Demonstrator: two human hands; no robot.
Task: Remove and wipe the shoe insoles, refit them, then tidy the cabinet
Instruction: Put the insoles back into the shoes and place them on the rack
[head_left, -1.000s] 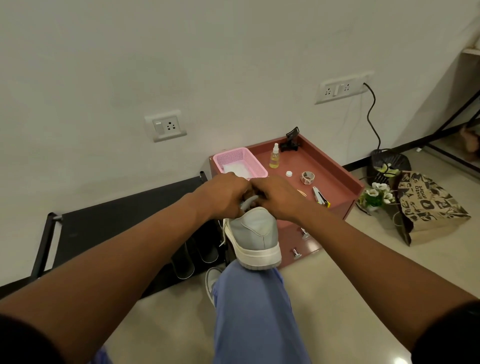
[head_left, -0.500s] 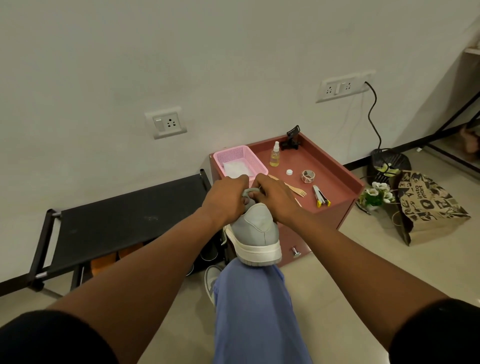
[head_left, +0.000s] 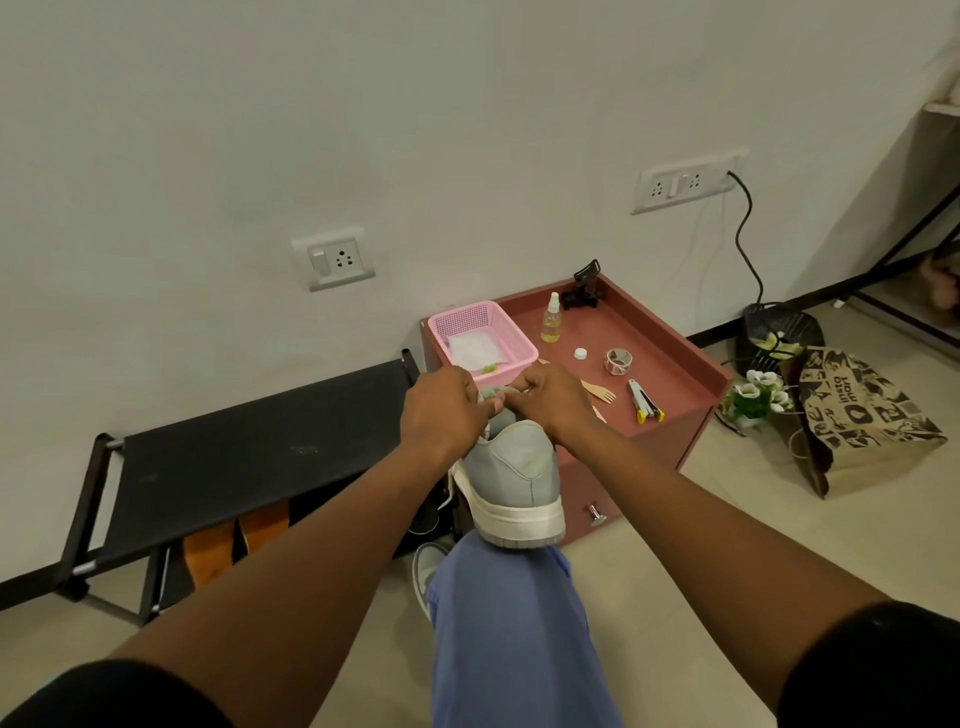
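Note:
A grey sneaker with a cream sole (head_left: 511, 480) rests heel-toward-me on my knee in blue trousers (head_left: 511, 623). My left hand (head_left: 444, 413) and my right hand (head_left: 553, 397) both grip the shoe's opening at its far end, fingers pinched on the tongue or insole there; which one I cannot tell. A second grey shoe (head_left: 428, 569) lies on the floor beside my leg. Behind the hands stands the reddish cabinet (head_left: 670, 364).
On the cabinet top: a pink basket (head_left: 514, 332) with a white cloth, a spray bottle (head_left: 550, 325), a white cap, a tape roll (head_left: 618, 360), a wooden fork, a stapler (head_left: 644, 402), a black clip. A black shoe rack (head_left: 234, 457) stands left; a paper bag (head_left: 862, 415) and flowers right.
The view has tilted down a little, showing more of the rack and floor. Both hands stay on the shoe's opening, shifted slightly toward me.

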